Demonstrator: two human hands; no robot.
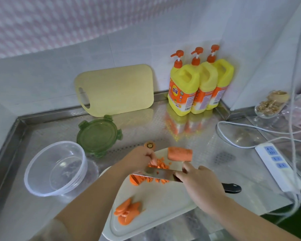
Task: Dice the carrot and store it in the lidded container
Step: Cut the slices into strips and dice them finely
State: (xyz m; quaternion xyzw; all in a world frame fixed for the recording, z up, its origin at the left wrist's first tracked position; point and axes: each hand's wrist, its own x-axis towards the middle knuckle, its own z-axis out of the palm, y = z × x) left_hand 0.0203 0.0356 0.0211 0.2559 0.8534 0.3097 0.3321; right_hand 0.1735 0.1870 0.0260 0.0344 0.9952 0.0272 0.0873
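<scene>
Head view: dicing is in hand; left fingers pinch carrot, right fingers curl round knife; next needs a steady chop.

Polished steel blade of my knife, glossy black handle, over a matt white plastic cutting board; dimpled, reflective stainless counter; clear plastic container, translucent green plastic lid; glossy yellow plastic bottles.
</scene>
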